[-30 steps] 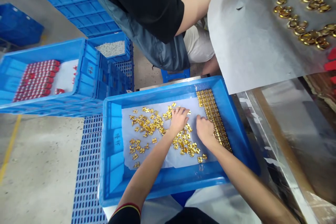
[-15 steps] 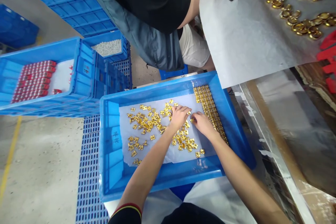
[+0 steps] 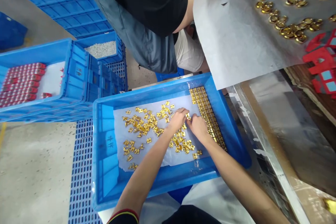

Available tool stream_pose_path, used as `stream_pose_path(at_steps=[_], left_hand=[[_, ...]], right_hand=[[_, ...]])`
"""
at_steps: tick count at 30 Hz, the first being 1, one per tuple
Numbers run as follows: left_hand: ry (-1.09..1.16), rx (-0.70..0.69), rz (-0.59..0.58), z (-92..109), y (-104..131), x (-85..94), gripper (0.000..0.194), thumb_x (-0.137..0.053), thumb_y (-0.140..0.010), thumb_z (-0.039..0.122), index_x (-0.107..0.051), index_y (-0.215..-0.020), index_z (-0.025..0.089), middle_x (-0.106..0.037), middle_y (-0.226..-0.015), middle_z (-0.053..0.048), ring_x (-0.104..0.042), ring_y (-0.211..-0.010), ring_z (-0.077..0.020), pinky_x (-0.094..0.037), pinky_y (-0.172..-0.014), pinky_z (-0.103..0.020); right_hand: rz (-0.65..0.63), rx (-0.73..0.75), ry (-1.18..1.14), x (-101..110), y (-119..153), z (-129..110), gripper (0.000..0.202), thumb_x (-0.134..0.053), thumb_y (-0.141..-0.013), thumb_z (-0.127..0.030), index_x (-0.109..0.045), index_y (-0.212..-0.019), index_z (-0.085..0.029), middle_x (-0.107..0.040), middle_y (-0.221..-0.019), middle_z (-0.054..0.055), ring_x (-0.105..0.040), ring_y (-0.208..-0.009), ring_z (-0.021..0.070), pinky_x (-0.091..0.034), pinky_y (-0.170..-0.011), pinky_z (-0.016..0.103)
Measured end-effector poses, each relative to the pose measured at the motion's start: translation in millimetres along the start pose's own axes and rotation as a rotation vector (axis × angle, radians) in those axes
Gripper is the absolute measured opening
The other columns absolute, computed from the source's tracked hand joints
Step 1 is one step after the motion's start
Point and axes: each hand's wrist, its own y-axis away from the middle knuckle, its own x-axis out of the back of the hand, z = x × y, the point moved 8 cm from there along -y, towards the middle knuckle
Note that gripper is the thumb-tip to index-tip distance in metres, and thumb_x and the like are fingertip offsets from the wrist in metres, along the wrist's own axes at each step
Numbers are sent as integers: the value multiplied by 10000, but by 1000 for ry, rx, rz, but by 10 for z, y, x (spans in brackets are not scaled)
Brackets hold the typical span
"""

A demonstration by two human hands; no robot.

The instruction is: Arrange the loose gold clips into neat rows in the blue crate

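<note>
My left hand (image 3: 178, 119) and my right hand (image 3: 198, 126) meet over the right half of a blue crate (image 3: 105, 178). Between their fingertips is a small shiny gold piece (image 3: 188, 116), with the fingers of both hands closed at it. Its exact kind is too small to make out. Loose gold pieces (image 3: 141, 123) lie scattered on white paper (image 3: 160, 150) inside the crate, some partly hidden under my left hand and forearm. Along the crate's right side, packed rows of gold pieces (image 3: 207, 112) stand close together, just right of my right hand.
Gold rings or caps (image 3: 291, 29) lie on a paper sheet (image 3: 223, 42) at upper right, beside red cut-out parts (image 3: 324, 59). A co-worker's dark sleeve (image 3: 147, 3) is beyond the crate. Stacked blue crates (image 3: 78, 73) at left hold red pieces (image 3: 22, 82).
My hands have come together, the right one moving in to the left, and the gold piece now sits between their fingertips. The whole view has shifted slightly.
</note>
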Motion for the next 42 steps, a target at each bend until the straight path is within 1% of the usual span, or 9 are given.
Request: stream_pose_path(at_steps=[4, 11, 22, 28, 31, 33, 36, 39, 42], left_hand=[[0, 51, 44, -75, 154, 129, 369, -493, -871, 80, -610, -1191, 223, -629, -1164, -67, -587, -1107, -216, -472, -976, -354], [-180, 125, 41, -119, 519, 253, 188, -550, -891, 165, -677, -1004, 245, -678, -1062, -62, -519, -1152, -286, -387, -942, -447], [-255, 180, -63, 1, 424, 86, 137, -544, -891, 195, -675, -926, 209, -662, -1020, -92, -513, -1114, -302, -358, -921, -443], [-214, 166, -59, -82, 340, 130, 222, -497, -899, 155, -704, -904, 237, -694, -1013, -74, -515, -1111, -293, -341, -901, -438], [-151, 92, -54, -80, 248, 182, 339, -442, -870, 61, -719, -905, 255, -728, -1015, -37, -518, -1120, -267, -320, -915, -438], [-118, 53, -32, -65, 228, 227, 417, -413, -840, 9, -717, -969, 264, -733, -1062, -24, -517, -1145, -253, -310, -936, -439], [-143, 115, 56, -99, 293, 322, 458, -416, -827, 5, -682, -1102, 256, -700, -1167, -43, -505, -1183, -258, -313, -960, -442], [-204, 205, 58, -133, 389, 316, 380, -486, -844, 80, -659, -1139, 246, -665, -1198, -73, -487, -1198, -286, -341, -949, -441], [-242, 217, -2, -123, 400, 234, 319, -549, -857, 148, -649, -1138, 260, -651, -1179, -80, -479, -1190, -298, -355, -941, -442]], right_hand=[[-30, 16, 14, -13, 117, 82, 347, -523, -965, -372, -617, -1130, -82, -724, -1032, 195, -696, -1002, 269, -471, -805, 296], [-92, 133, -34, -162, 361, 21, 222, -482, -987, -260, -610, -1136, -155, -743, -999, 108, -701, -950, 234, -444, -790, 280], [-143, 324, 34, -329, 317, -243, 263, -407, -989, -151, -574, -1189, -182, -696, -1113, 99, -692, -949, 214, -443, -751, 271], [-145, 242, 58, -336, 339, -206, 241, -419, -994, -169, -606, -1144, -146, -713, -1083, 141, -696, -989, 237, -456, -771, 275], [-148, 163, 65, -310, 361, -119, 248, -445, -998, -224, -626, -1117, -102, -718, -1047, 184, -696, -996, 268, -465, -781, 299], [-154, 117, 64, -296, 377, -37, 270, -480, -996, -293, -640, -1100, -103, -718, -1028, 188, -693, -1001, 280, -470, -787, 311], [-94, 92, 26, -244, 374, 75, 274, -551, -967, -323, -622, -1152, -134, -692, -1088, 155, -690, -982, 258, -473, -793, 303], [-6, 201, -40, -192, 358, 55, 311, -581, -941, -217, -565, -1249, -186, -614, -1209, 111, -667, -995, 218, -467, -827, 285], [-23, 295, -61, -206, 352, -29, 313, -576, -923, -145, -572, -1233, -185, -583, -1208, 98, -642, -1032, 209, -452, -871, 277]])
